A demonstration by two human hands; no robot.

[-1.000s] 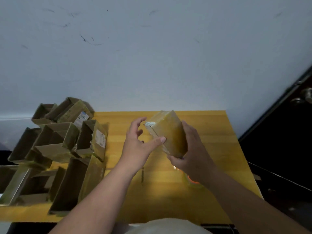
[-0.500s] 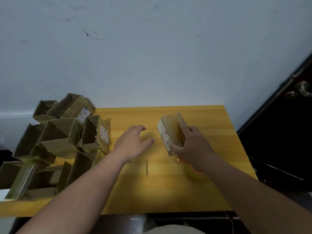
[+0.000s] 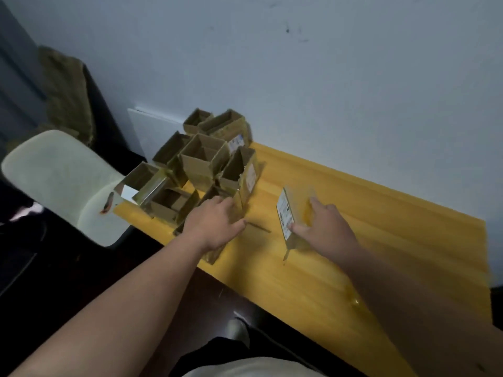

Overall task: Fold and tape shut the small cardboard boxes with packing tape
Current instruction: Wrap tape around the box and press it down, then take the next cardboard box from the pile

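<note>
A pale chair seat (image 3: 62, 180) stands at the left end of a yellow wooden table (image 3: 381, 240) where a person works through a heap of small open cardboard boxes (image 3: 204, 161) piled against the wall. The left hand (image 3: 215, 227) reaches into the near edge of the heap, its fingers lost among the open boxes, so whether it grips one cannot be told. To the right, a closed, labelled box (image 3: 290, 213) stands on the tabletop, the right hand (image 3: 324, 227) resting against it with thumb on the label side and fingers spread over its far face. The boxes look light and stiff but thin-walled, likely to crush if squeezed; folded edges and corners appear the safest hold.
</note>
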